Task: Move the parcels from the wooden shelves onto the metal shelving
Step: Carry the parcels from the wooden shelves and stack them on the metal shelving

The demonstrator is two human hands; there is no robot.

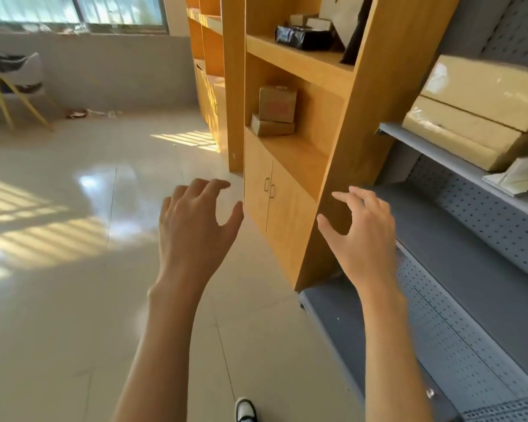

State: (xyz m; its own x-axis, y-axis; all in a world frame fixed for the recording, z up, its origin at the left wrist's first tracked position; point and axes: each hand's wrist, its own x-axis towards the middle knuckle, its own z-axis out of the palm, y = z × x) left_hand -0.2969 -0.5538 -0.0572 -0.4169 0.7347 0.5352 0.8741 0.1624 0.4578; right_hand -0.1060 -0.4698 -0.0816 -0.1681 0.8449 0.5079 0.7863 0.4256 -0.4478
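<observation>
Two small cardboard parcels (275, 109) sit stacked on the middle board of the wooden shelves (342, 123). A black wrapped parcel (304, 37) lies one board higher, with small boxes behind it. To the right stands the grey metal shelving (457, 239); two large tan parcels (482, 117) and a white packet (518, 175) lie on its upper shelf. My left hand (195, 220) and my right hand (360, 226) are held out in front of the wooden unit, fingers spread and relaxed, holding nothing.
Closed cupboard doors (272, 190) fill the lower part of the wooden unit. A yellow-legged chair (16, 83) stands at the far left under a window. Some litter (89, 112) lies by the wall. The tiled floor (73, 269) is sunlit.
</observation>
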